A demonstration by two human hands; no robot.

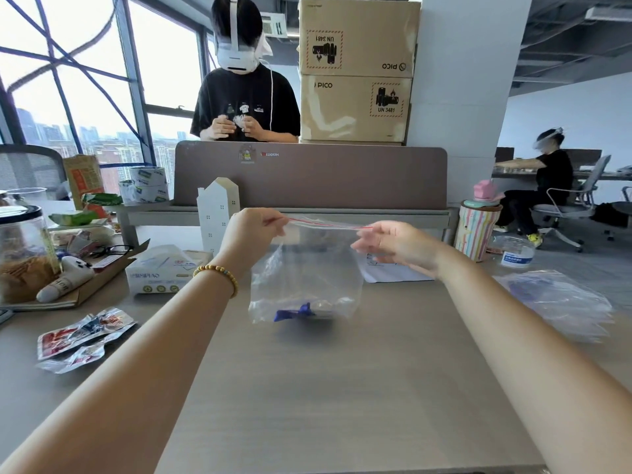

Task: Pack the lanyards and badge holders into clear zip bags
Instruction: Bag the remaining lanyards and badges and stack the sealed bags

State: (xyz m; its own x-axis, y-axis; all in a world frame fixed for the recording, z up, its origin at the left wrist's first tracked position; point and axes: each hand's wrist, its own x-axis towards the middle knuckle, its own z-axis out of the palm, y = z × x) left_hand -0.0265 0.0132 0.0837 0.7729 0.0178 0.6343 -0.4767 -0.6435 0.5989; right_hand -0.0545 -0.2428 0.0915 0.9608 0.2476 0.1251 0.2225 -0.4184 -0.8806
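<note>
A clear zip bag [307, 268] with a red seal line along its top hangs above the desk, held up by both hands. My left hand [254, 230] pinches the top left corner. My right hand [393, 242] grips the top right end of the seal. At the bottom of the bag lies a blue lanyard [294, 313] bunched together with a clear badge holder. A pile of further clear bags [561, 302], one with something blue inside, lies on the desk at the right.
A tissue box [160, 271], a white house-shaped stand [217, 213], snack packets [82, 340] and a jar [24, 248] crowd the left side. A striped cup [475, 230] and a small tub [516, 254] stand at the right. A person stands behind the desk divider [307, 176].
</note>
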